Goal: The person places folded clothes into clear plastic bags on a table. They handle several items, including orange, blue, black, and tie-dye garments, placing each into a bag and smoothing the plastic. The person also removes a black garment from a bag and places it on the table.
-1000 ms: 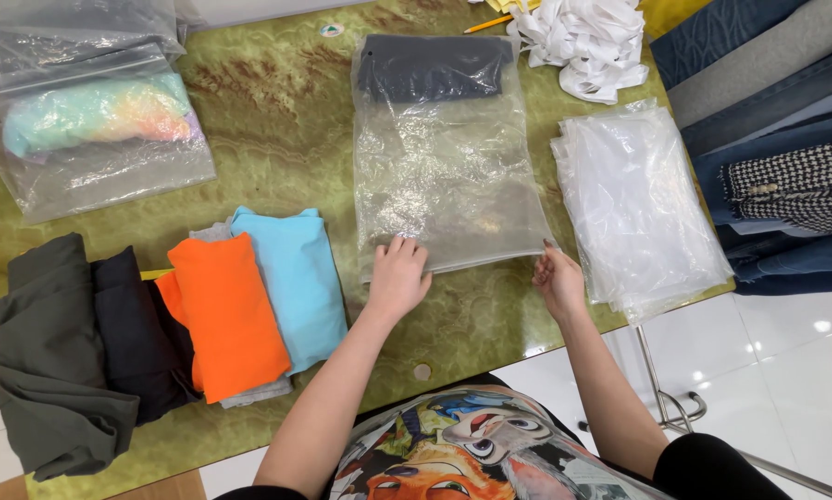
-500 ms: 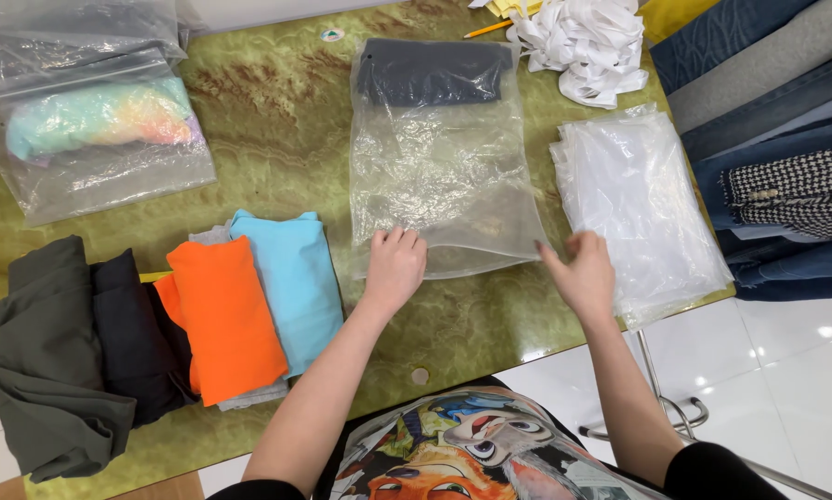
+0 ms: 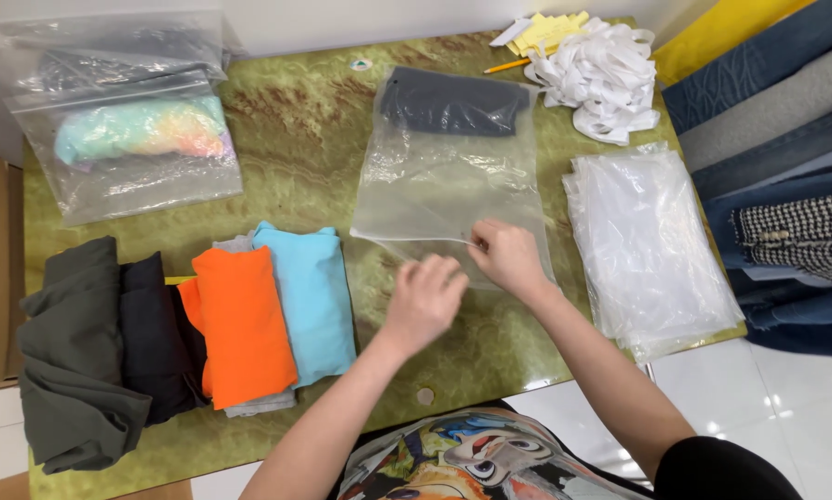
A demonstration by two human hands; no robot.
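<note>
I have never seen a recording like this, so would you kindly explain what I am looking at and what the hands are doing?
There is no machine here: a person wears a camera on the head, so the single view looks down at their own two bare hands over a green marbled table. The right hand pinches the near edge of a clear plastic bag with a dark folded garment inside. The left hand hovers just beside it, holding nothing as far as I can tell. To the left lie folded clothes: a light blue one, an orange one and dark ones. A stack of empty clear bags lies at the right.
</note>
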